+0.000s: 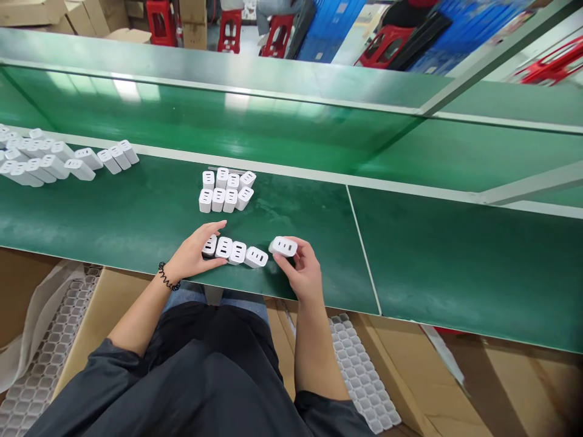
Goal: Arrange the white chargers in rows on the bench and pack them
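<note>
My right hand (304, 267) grips a white charger block (285, 246) between thumb and fingers, its face with three slots tilted up. To its left, a short row of similar white chargers (237, 252) stands on the green bench; the rightmost charger (257, 257) is turned at an angle. My left hand (195, 250) curves around the left end of this row, thumb and fingers spread apart on either side of the end charger (210, 245). That charger is partly hidden, and whether the hand presses on it is unclear. Behind the row stands a two-row group of chargers (218, 199).
Many more chargers (53, 166) are bunched at the bench's far left. A raised ledge (255, 159) runs along the back of the green bench (432, 261). Cardboard boxes and white cell trays (364, 376) lie below the front edge. Red stools (279, 35) stand beyond.
</note>
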`<state>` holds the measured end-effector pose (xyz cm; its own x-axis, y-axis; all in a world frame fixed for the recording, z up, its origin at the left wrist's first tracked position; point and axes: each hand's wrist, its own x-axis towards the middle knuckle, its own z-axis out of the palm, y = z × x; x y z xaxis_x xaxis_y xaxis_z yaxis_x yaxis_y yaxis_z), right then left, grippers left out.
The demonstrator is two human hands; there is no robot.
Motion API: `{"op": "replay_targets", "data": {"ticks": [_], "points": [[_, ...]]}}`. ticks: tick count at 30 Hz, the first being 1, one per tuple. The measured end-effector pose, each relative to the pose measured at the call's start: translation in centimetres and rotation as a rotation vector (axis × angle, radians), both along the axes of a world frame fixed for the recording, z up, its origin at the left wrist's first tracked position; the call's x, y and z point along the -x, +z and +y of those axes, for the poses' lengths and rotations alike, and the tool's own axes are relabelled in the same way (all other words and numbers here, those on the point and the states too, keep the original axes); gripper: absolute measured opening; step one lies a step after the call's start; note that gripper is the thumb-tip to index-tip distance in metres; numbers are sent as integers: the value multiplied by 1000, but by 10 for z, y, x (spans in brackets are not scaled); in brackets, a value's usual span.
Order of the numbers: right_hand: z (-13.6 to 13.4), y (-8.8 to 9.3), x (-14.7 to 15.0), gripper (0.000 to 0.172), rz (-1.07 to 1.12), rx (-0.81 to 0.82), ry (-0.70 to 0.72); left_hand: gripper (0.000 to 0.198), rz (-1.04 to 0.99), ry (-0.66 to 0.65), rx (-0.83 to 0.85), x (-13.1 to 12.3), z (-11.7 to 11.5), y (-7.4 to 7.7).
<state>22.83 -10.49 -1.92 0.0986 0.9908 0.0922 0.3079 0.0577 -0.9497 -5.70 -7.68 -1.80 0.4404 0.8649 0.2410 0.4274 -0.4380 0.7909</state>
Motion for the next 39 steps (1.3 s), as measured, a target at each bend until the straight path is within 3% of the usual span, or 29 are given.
{"op": "replay_targets", "data": {"ticks": [8,13,16,19,22,25,31,34,39], "points": [[-4,2,6,31,-184,-21,98,75,4,-4,0,0,-1,2],[-2,2,6,41,-287,-37,136,74,-2,-4,-1,1,-1,4],[-3,4,5,46,-334,-186,147,73,0,-4,5,1,-2,4],[-7,10,8,38,-389,-355,158,72,-2,-6,14,1,-2,3],[-12,14,16,29,-519,-398,173,71,-2,-9,22,1,-1,3],[-13,14,23,32,-604,-402,171,71,-5,-10,23,2,-1,3],[-8,12,21,34,-575,-366,249,72,-11,-14,14,2,-1,2],[-4,14,20,43,-564,-347,284,72,-16,-17,18,2,-1,3],[-2,22,35,44,-545,-392,235,72,-26,-18,21,2,-1,2]]}}
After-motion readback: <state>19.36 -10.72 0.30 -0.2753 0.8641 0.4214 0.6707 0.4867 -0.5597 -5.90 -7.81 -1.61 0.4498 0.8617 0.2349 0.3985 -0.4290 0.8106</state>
